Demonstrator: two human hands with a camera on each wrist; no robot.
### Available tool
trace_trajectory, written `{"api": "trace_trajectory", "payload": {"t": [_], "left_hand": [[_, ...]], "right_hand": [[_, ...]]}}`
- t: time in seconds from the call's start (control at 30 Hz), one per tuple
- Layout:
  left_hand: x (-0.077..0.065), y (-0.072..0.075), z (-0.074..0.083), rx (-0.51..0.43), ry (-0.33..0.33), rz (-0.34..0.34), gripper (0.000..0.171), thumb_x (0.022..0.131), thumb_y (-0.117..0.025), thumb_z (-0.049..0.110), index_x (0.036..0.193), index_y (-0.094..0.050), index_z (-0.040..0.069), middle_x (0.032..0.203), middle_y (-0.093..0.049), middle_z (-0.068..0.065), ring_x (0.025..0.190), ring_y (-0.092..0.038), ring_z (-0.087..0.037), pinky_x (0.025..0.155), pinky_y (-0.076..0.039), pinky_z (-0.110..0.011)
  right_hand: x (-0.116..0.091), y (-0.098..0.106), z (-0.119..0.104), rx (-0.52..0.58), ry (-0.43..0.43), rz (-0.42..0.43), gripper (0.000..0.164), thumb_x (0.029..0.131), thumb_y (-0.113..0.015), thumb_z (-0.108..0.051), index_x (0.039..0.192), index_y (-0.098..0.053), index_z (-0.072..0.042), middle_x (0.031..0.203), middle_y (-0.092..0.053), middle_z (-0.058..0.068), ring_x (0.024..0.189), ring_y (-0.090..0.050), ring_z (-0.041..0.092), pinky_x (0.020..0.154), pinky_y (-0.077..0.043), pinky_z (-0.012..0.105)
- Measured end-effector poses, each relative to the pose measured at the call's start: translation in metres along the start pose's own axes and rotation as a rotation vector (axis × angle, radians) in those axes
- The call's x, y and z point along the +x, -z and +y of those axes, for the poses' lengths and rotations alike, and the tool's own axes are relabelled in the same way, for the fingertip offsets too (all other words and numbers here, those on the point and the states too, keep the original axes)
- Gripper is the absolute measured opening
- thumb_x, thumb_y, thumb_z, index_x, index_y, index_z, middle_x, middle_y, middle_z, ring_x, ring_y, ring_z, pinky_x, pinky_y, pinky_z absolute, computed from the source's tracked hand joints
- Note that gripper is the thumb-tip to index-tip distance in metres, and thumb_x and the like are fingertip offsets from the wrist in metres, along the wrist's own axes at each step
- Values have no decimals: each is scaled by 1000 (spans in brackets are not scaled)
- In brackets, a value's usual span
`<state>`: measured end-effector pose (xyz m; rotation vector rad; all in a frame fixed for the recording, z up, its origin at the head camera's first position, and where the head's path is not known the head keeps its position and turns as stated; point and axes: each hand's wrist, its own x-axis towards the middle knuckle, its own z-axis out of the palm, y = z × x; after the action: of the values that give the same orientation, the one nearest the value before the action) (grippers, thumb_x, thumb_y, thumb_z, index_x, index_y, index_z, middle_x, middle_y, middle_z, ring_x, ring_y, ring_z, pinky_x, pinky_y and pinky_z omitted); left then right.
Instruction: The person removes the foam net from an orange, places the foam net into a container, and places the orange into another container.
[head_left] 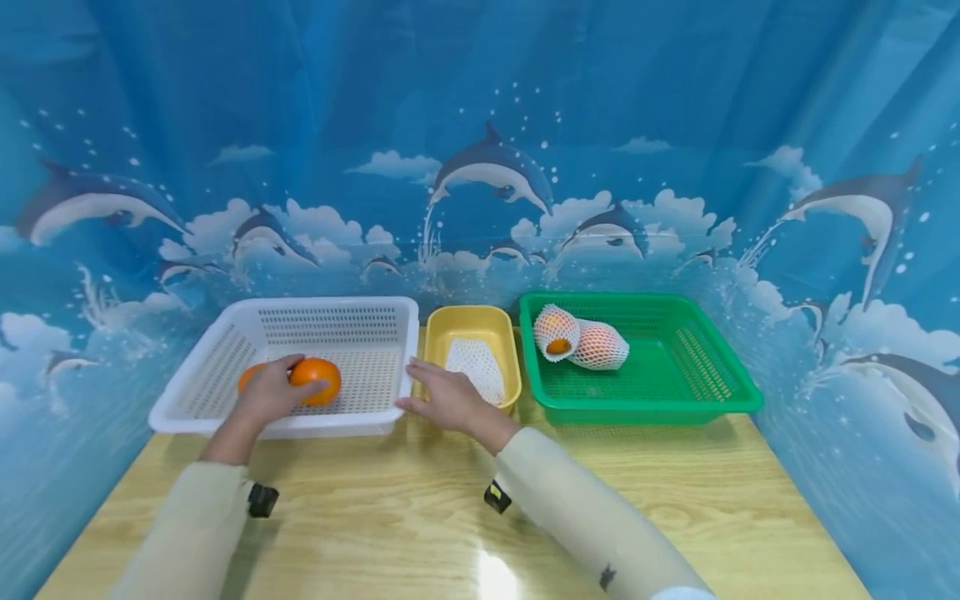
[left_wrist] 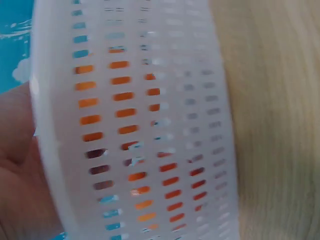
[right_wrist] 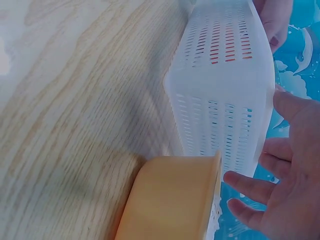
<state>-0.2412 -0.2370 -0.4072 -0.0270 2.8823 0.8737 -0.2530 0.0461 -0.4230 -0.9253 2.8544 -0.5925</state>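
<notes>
My left hand (head_left: 272, 394) reaches into the white basket (head_left: 183, 392) and holds an orange (head_left: 322, 372), thumb on its near side and fingers behind it. A second orange (head_left: 248, 377) lies left of that hand, partly covered by it. Through the basket's slots in the left wrist view, orange fruit (left_wrist: 120, 80) shows in patches. At the basket's right rim, my right hand (head_left: 453, 400) rests with fingers extended. The right wrist view has its fingertips (right_wrist: 284, 102) right at the rim, with the other fingers spread beside the basket wall.
A yellow basket (head_left: 512, 367) holding white foam netting (head_left: 477, 367) stands between the white basket and a green basket (head_left: 652, 407). In the green one lie two netted fruits (head_left: 557, 332), side by side at the left. A dolphin-print curtain (head_left: 480, 75) hangs behind the wooden table (head_left: 390, 517).
</notes>
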Motion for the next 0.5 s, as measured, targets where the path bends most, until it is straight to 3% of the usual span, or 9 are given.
{"api": "trace_trajectory", "payload": {"t": [0.17, 0.33, 0.5], "left_hand": [[6, -3, -4, 115, 45, -36, 79, 94, -62, 39, 144, -30, -14, 134, -46, -37, 106, -55, -44, 86, -50, -54], [10, -4, -4, 167, 95, -55, 77, 91, -67, 36, 142, -35, -11, 135, -45, -36, 118, -47, -50, 97, -41, -61], [9, -4, -2, 216, 138, -99, 73, 90, -67, 35, 139, -39, -12, 135, -44, -37, 118, -46, -51, 97, -41, -61]], "right_hand": [[-1, 1, 0, 8, -11, -6, 66, 97, -52, -51, 149, -38, -13, 157, -30, 1, 140, -36, 21, 106, -41, 44], [-1, 2, -1, 10, -8, -9, 66, 97, -51, -52, 149, -38, -13, 157, -30, 2, 140, -35, 21, 108, -39, 44], [-1, 2, -2, 17, -15, -15, 67, 97, -51, -52, 149, -38, -13, 157, -29, 2, 141, -34, 21, 109, -38, 46]]}}
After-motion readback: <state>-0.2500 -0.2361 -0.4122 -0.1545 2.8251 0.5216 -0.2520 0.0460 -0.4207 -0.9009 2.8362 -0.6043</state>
